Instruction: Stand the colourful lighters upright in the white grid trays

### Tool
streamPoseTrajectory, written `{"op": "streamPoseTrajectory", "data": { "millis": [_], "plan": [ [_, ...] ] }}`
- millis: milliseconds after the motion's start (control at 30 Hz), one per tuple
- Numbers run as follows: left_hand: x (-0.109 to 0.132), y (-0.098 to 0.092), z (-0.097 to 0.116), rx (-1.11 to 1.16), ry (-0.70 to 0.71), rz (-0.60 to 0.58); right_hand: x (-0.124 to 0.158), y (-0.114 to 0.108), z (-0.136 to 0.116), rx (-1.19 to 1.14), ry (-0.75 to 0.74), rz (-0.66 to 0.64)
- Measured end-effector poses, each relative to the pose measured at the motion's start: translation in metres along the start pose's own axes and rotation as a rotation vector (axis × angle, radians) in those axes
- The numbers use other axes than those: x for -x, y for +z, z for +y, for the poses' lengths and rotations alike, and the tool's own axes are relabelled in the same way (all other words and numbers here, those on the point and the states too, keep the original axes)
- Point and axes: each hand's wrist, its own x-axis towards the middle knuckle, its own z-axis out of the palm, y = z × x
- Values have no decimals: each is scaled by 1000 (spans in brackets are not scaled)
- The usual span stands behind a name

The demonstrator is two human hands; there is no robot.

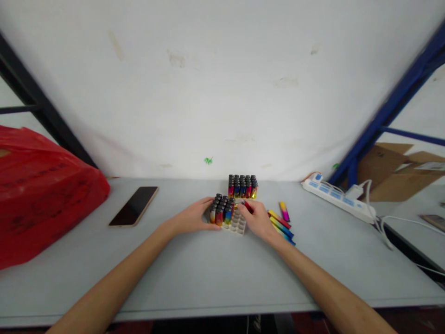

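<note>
My left hand (193,216) grips the left side of a pale tray (238,223) with rounded cells, its thumb along the front and its fingers behind. Upright in the tray's left part are several colourful lighters (219,216) with black tops, packed close together. My right hand (257,220) pinches a red lighter (247,207) above the tray's right part, where open cells show. Just right of that hand, several loose lighters (280,222) in red, yellow and blue lie side by side. One yellow-and-pink lighter (284,211) lies a little apart behind them.
Behind the tray stands a second block of upright lighters (242,186) near the wall. A phone (134,207) lies to the left, beside a red plastic bag (45,190). At the right are a white power strip (339,200) with cables and a cardboard box (389,171).
</note>
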Motion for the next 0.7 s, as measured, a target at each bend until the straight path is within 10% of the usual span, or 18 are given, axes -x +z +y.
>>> {"op": "streamPoseTrajectory", "data": {
  "millis": [700],
  "plan": [
    [0, 1, -1, 4, 50, 8, 2, -23, -25, 523, -386, -287]
  ]
}}
